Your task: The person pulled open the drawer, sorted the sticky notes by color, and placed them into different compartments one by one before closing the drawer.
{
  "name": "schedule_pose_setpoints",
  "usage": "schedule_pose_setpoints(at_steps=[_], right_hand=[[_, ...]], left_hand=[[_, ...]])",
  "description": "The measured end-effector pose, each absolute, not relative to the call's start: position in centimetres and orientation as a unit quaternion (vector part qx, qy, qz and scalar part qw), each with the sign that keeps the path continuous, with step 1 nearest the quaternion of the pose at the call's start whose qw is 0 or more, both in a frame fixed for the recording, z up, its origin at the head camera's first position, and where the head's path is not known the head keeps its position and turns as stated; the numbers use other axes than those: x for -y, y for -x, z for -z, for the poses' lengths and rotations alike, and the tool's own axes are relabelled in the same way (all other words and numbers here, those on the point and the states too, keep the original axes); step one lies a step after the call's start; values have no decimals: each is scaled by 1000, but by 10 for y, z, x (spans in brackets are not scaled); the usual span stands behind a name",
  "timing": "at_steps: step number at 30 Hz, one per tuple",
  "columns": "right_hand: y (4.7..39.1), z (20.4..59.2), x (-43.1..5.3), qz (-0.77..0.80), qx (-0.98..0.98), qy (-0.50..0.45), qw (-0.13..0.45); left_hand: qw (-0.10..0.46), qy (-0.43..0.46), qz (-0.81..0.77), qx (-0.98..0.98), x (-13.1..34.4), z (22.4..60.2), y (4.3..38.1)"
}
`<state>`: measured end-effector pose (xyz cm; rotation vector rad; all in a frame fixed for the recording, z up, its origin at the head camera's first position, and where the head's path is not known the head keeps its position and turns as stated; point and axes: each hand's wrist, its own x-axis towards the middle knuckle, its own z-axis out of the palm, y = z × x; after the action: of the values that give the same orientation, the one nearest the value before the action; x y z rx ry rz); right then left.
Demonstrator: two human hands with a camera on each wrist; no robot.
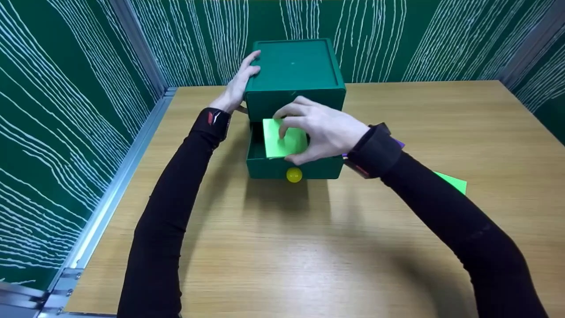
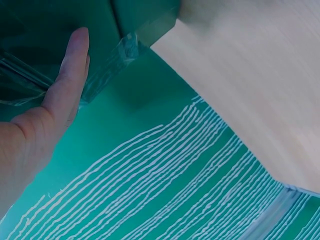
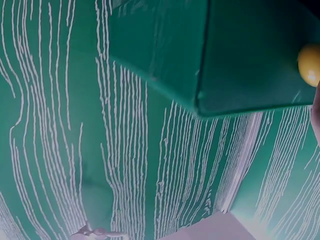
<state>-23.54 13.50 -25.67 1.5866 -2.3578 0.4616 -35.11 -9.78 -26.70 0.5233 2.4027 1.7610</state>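
A dark green box-shaped drawer unit (image 1: pixel 293 66) stands on the table, with its drawer (image 1: pixel 260 169) pulled out towards me. The drawer has a round yellow knob (image 1: pixel 294 175), also visible at the right edge of the right wrist view. Over the drawer's opening, my right hand (image 1: pixel 324 128) grips a light green paper square (image 1: pixel 273 141) between curled fingers and thumb. My left hand (image 1: pixel 238 86) rests against the unit's left side, its fingers extended; the left wrist view shows them along the green wall. Most of the drawer's inside is hidden by the paper and hand.
Another green paper piece (image 1: pixel 454 183) lies on the wooden table (image 1: pixel 282 265), partly behind my right forearm. A bit of something purple (image 1: pixel 400 143) peeks out by the right wrist. Green walls with white wavy lines surround the table at the back and sides.
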Motion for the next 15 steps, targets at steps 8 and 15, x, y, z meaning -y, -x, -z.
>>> schedule_pose_setpoints(at_steps=[8,15], right_hand=[[238,259,-117,-109,821,-542,144],[244,260,-105,-80,834,-528,136]], left_hand=[[96,-140,-580,-797,100,265,347],[80,-153,-588,-790,98,266,348]])
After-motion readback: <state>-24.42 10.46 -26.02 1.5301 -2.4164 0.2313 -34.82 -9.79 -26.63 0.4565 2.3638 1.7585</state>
